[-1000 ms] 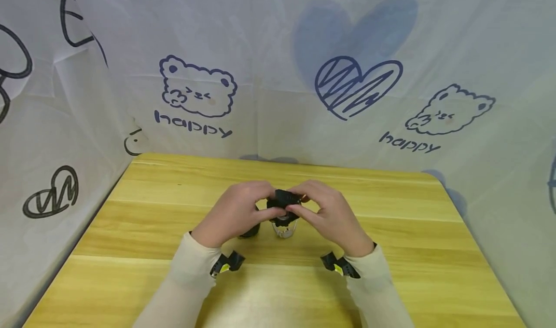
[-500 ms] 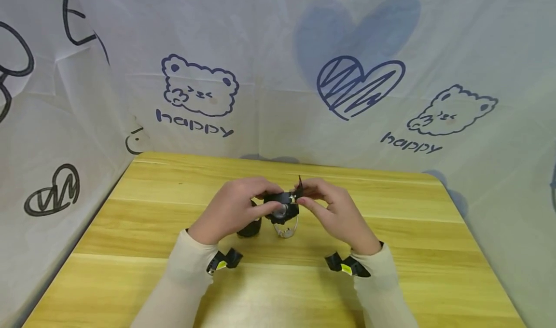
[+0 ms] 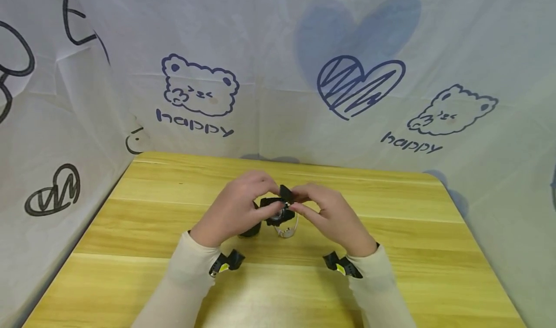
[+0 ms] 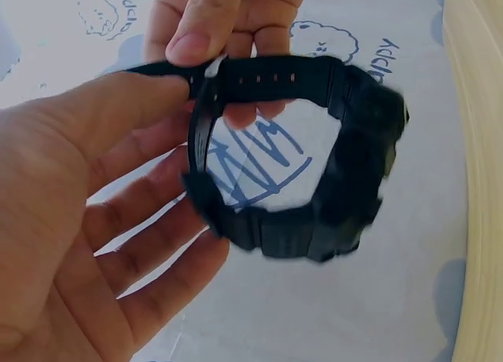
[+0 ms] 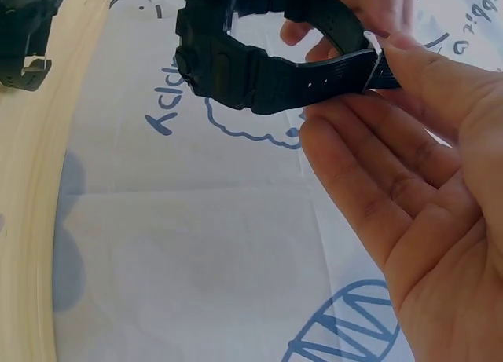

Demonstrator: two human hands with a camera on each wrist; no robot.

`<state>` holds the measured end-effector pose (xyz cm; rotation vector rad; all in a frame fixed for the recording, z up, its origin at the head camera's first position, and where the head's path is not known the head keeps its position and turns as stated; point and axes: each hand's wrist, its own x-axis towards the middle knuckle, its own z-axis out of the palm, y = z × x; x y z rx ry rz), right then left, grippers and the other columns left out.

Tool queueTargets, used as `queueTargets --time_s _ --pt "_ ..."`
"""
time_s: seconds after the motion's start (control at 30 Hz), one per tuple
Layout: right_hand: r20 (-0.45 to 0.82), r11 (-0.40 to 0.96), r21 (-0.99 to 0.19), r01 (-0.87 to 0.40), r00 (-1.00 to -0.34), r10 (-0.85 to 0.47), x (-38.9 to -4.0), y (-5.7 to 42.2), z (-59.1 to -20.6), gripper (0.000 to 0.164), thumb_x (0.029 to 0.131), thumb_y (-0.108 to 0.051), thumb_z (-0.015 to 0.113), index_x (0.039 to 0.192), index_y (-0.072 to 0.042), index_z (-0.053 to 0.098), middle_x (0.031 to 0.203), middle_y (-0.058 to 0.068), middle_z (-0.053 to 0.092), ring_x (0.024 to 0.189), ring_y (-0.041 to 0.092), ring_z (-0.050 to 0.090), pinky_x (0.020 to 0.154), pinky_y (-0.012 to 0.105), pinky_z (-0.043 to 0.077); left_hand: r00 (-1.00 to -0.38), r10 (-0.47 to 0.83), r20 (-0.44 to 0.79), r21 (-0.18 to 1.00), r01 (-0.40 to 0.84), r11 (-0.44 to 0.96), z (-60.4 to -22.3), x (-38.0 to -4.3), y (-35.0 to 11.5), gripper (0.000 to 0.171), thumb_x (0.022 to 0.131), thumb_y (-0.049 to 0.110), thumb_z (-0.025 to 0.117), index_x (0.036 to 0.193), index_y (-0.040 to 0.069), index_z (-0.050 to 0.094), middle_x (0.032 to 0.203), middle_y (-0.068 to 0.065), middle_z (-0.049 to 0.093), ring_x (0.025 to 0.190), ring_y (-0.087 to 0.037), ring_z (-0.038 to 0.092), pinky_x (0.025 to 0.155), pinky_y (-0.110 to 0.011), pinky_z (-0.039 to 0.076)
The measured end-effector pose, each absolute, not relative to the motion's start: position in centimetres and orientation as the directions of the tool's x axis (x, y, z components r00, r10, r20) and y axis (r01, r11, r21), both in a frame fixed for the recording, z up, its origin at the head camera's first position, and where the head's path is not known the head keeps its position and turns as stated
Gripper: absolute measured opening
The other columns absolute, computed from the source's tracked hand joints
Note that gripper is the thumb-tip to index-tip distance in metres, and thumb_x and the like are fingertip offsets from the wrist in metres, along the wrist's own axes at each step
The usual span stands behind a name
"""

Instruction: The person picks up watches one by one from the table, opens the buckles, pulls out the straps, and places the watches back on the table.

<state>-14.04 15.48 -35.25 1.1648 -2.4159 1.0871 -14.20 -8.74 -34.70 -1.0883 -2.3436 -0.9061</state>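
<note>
Since a second ago both hands have closed in again: left hand [image 3: 236, 212] and right hand [image 3: 332, 212] pinch the black watch [image 4: 314, 166] strap at its buckle, above the table [image 3: 391, 231] centre. Strap looks threaded, not tucked; another watch [image 3: 250, 230] sits at 7 o'clock of it.

Over the middle of the table [image 3: 391, 270], toward its far half: a watch [image 3: 278, 210], raised off the surface. To the watch's left, the left hand [image 3: 236, 210], pinching the strap; to its right, the right hand [image 3: 332, 214], pinching the strap end. Under the watch, on the table: a second watch [image 3: 252, 230] below the left hand, and a clear piece [image 3: 286, 230] just right of that. Behind the table, a printed cloth backdrop [image 3: 278, 77].
</note>
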Motion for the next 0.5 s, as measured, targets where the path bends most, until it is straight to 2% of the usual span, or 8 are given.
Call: queueTargets --time_s 0.23,0.37,0.5 --pt "0.497 0.417 -0.522 -0.744 -0.663 -0.56 -13.95 15.44 -35.37 0.022 0.096 -0.008 0.074 0.118 -0.009 0.071 0.11 0.0 0.074 0.098 0.013 0.072 0.085 0.035 0.06 -0.699 0.551 0.455 0.397 0.713 0.578 -34.63 -14.07 -8.47 0.022 0.089 0.029 0.083 0.105 0.015 0.077 0.097 0.007 0.073 0.083 -0.007 0.066 0.074 -0.027 0.056" --pt "0.473 0.42 -0.551 -0.721 -0.685 -0.554 -13.91 15.28 -35.4 0.019 0.095 -0.01 0.075 0.113 -0.013 0.07 0.108 -0.002 0.07 0.099 0.013 0.07 0.087 0.031 0.059 -0.679 0.569 0.464 0.356 0.731 0.583 -34.82 -14.09 -8.39 0.019 0.088 0.028 0.083 0.1 0.015 0.078 0.09 0.007 0.074 0.074 -0.005 0.065 0.067 -0.025 0.054" --pt "0.431 0.437 -0.597 -0.673 -0.728 -0.533 -13.69 15.35 -35.24 0.016 0.093 -0.01 0.074 0.108 -0.014 0.069 0.102 -0.004 0.069 0.093 0.01 0.07 0.083 0.029 0.06 -0.655 0.574 0.492 0.347 0.752 0.56 -34.89 -14.04 -8.18 0.021 0.087 0.026 0.084 0.104 0.014 0.079 0.093 0.006 0.076 0.077 -0.005 0.068 0.069 -0.024 0.055"
